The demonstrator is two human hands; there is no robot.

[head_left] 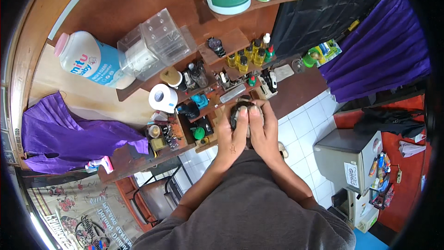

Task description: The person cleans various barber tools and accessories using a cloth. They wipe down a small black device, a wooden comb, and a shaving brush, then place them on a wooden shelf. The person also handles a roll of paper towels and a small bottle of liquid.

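Note:
In front of my chest I hold a rounded thing, dark brown with pale grey parts, whose kind I cannot make out. My left hand is closed round its left side, and my right hand grips it from the right. Both thumbs press side by side on its near face. The fingers mostly disappear behind it. Just beyond my hands runs a brown wooden counter, carrying a clear flat case and a hair clipper.
Left of my hands stand a toilet roll, a green-lidded jar and a large powder bottle. Yellow bottles and a wristwatch sit on shelves ahead. A chair is at left, a grey fridge at right.

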